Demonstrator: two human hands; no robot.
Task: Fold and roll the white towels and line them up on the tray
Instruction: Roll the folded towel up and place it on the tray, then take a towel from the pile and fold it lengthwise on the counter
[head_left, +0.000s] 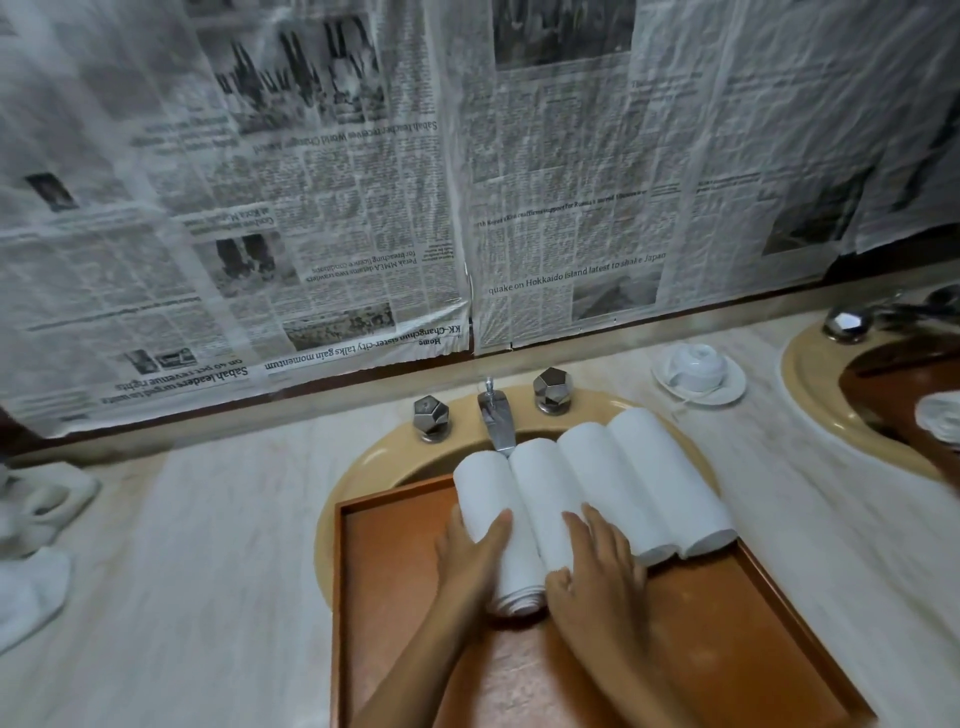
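Four rolled white terry towels (597, 467) lie side by side, touching, on the far end of a reddish-brown wooden tray (384, 571) set over a beige oval sink (358, 467) in the marble tabletop (208, 519). Their long axes run away from the person, with the far ends leaning slightly left toward the chrome tap (496, 415). The left hand (467, 561) grips the leftmost roll (488, 488), thumb over its top. The right hand (602, 561) rests with straight fingers on the second roll (540, 483).
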